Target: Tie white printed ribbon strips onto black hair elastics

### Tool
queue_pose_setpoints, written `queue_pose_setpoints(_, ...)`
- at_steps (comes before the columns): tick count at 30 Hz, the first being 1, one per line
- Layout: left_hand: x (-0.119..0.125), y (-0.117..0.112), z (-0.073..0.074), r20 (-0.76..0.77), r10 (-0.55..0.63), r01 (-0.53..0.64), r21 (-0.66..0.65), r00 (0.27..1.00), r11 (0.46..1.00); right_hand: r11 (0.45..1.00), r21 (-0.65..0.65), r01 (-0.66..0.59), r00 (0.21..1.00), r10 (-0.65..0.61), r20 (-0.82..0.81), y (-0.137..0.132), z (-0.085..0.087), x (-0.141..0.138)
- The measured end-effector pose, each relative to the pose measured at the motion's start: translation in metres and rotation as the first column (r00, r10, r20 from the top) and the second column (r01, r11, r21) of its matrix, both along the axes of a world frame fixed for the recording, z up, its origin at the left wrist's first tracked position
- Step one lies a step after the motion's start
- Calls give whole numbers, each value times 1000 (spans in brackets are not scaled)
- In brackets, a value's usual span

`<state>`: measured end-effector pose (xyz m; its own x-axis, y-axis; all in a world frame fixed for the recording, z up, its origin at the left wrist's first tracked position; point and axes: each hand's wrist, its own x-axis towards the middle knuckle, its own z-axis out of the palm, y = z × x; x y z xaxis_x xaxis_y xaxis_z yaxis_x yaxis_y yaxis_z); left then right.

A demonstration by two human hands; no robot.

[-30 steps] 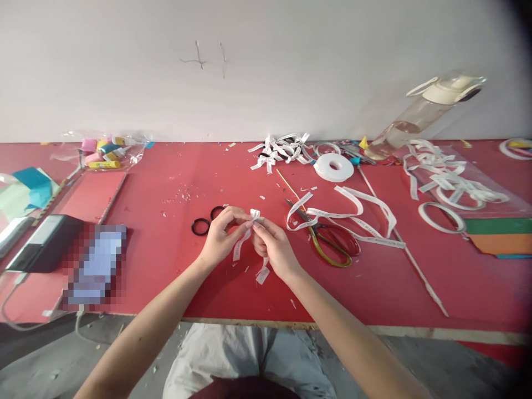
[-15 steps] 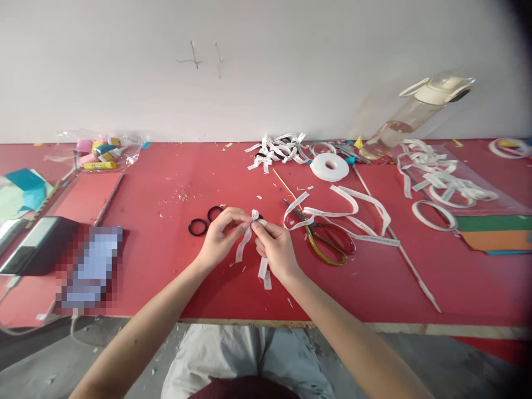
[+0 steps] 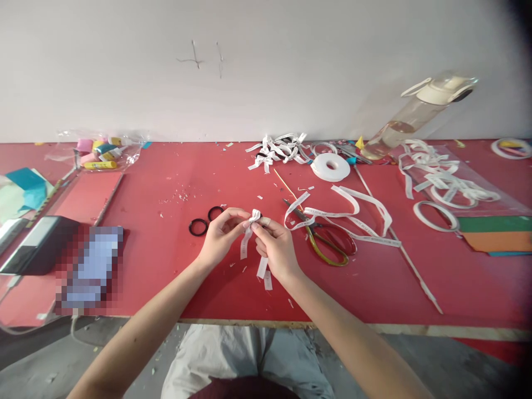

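Observation:
Between my fingertips is a white printed ribbon [image 3: 245, 244], looped at the top, with one tail hanging between my hands. My left hand [image 3: 222, 235] pinches it from the left. From the right, my right hand [image 3: 275, 244] is closed on the same ribbon. A bit of something black shows behind the fingers, mostly hidden. Two black hair ties [image 3: 198, 227] lie beside my left hand. Scissors [image 3: 328, 244] with yellow-green handles and a long loose ribbon [image 3: 353, 219] rest to the right of my right hand. Short white ribbon pieces [image 3: 268, 281] show below it.
At the back lie a pile of ribbon bows [image 3: 282, 148], a white ribbon roll [image 3: 331, 167] and a leaning water bottle [image 3: 405, 122]. A phone [image 3: 93, 266] and a dark box [image 3: 41, 244] are at the left. A white tape ring [image 3: 435, 216] sits right, near coloured sheets [image 3: 494, 235].
The hanging ribbon tail has shifted slightly right and up, and the loop between my fingertips looks a little fuller. Both hands stay in nearly the same place.

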<state>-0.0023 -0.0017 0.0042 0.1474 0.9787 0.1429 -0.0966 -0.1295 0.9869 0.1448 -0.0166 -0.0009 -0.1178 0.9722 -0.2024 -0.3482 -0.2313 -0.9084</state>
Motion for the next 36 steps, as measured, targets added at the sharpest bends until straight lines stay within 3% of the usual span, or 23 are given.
queue_pose_setpoints(10, -3, 4, 5, -97, -34, 26, -76, 995, 997, 998, -6, -63, 998, 63, 1, 9, -4, 1)
queue_pose_setpoints(15, -4, 4, -1, -48, 52, -55, -60, 997, 997, 988, 136, 68, 990, -84, 117, 8, 0, -1)
queue_pose_setpoints(18, -1, 2, -2, -53, 80, -83, -42, 995, 996, 967, 242, 83, 983, -119, 139, 6, 0, -4)
queue_pose_setpoints(22, 6, -2, -3, -86, 27, -28, -11, 996, 1000, 956, 274, 104, 968, -161, 194, 5, -3, -7)
queue_pose_setpoints(27, 12, -6, -4, -184, 53, -37, 88, 981, 995, 929, 317, 191, 914, -286, 288, 3, -3, -9)
queue_pose_setpoints(31, 13, -5, -2, -115, 24, -23, 3, 993, 1000, 930, 319, 181, 932, -266, 246, 2, 0, -9)
queue_pose_setpoints(36, 5, -1, 3, -47, 104, -107, -55, 993, 993, 946, 303, 114, 975, -165, 149, 4, 2, -4)
